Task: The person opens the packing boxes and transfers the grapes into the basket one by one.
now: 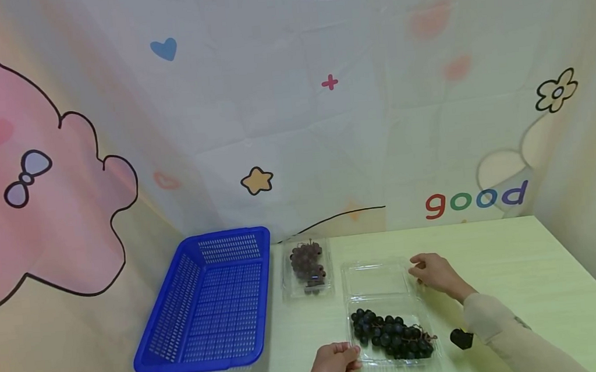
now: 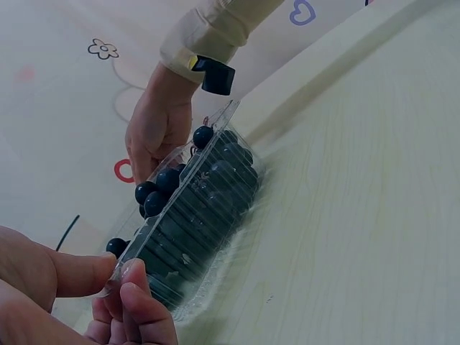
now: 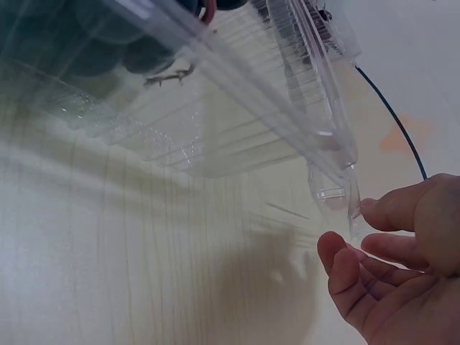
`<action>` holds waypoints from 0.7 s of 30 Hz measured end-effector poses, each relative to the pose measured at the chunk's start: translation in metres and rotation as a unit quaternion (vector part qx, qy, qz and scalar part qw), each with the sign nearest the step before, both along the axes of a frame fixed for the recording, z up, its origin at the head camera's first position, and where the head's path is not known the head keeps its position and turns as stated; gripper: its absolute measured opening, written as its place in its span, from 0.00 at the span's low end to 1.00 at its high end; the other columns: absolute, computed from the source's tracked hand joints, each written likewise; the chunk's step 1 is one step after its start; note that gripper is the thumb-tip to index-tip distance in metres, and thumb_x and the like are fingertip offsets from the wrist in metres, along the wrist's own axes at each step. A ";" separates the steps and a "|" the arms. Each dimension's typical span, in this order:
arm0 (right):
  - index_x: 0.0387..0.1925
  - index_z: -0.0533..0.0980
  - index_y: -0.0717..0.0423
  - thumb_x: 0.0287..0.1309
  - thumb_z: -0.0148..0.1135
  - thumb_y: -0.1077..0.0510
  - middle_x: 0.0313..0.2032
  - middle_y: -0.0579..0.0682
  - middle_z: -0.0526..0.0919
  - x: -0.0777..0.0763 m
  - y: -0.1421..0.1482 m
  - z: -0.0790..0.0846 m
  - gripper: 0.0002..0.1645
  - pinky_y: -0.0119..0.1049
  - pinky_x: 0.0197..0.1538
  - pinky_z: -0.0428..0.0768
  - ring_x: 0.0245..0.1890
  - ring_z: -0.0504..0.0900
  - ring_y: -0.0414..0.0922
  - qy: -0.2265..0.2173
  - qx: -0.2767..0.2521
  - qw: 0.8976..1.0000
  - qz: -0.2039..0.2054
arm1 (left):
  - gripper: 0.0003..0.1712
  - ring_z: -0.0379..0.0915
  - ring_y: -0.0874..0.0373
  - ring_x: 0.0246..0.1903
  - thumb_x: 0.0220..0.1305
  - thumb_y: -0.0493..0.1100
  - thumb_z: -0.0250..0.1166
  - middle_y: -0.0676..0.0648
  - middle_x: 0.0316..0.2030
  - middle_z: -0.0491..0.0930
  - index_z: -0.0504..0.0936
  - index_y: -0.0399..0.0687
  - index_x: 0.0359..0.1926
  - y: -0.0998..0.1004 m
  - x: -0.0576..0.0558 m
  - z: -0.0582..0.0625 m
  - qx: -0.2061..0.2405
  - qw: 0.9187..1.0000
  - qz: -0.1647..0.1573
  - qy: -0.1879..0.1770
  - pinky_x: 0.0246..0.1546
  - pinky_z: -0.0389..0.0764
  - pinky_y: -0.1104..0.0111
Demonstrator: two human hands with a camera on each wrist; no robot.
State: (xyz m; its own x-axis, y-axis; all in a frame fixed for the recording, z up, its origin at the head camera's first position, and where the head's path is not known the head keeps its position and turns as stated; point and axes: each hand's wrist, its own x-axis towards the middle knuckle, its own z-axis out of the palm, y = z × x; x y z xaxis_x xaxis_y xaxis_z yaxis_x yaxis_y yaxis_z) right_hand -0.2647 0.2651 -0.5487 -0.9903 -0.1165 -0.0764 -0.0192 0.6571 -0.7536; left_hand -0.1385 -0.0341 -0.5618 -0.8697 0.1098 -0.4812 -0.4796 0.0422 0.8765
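Pinching is done by the left hand [image 1: 335, 363] at the near left corner of the open box [image 1: 396, 305]; thumb and bent fingers are closed over the clear rim, presumably so that the box is kept from sliding; the grapes are left untouched by this hold. Box is set on the pale table [image 1: 520, 273], near side, right of middle; its lid [image 1: 375, 278] is folded out on the far side, joined along the far edge.

Lid's far right corner is met by the right hand [image 1: 436, 273]; in the right wrist view the edge is seen between thumb and curled fingers; how firmly it is pressed cannot be told; the corner is likely used because a free edge is offered there, well apart from the hinge.

Dark grapes [image 1: 391, 336] are laid as one bunch inside the box, slanted from far left to near right; stem ends are shown at the right; the bunch is probably angled so that its length is fitted in.

A closed box [image 1: 289, 286] with reddish-brown grapes [image 1: 306, 258] is placed farther off, left of the lid; a blue basket [image 1: 223, 308] is stood at the left, just beside that box; both are apparently kept aside so that room is given to the hands.
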 end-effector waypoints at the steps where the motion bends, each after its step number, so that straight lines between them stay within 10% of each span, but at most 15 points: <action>1: 0.59 0.72 0.80 0.70 0.60 0.64 0.40 0.64 0.86 0.001 0.000 0.001 0.24 0.40 0.30 0.82 0.29 0.84 0.47 -0.001 -0.002 1.000 0.000 | 0.05 0.75 0.65 0.23 0.70 0.33 0.65 0.48 0.27 0.81 0.79 0.38 0.34 0.000 0.000 0.000 0.000 1.000 0.000 0.000 0.24 0.73 0.77; 21: 0.58 0.74 0.79 0.69 0.62 0.64 0.42 0.62 0.85 0.039 -0.007 0.028 0.23 0.41 0.32 0.83 0.30 0.86 0.49 0.009 0.027 1.000 0.008 | 0.05 0.75 0.64 0.24 0.70 0.33 0.66 0.47 0.28 0.82 0.79 0.38 0.35 0.001 0.000 0.001 -0.003 1.000 0.004 -0.008 0.25 0.73 0.76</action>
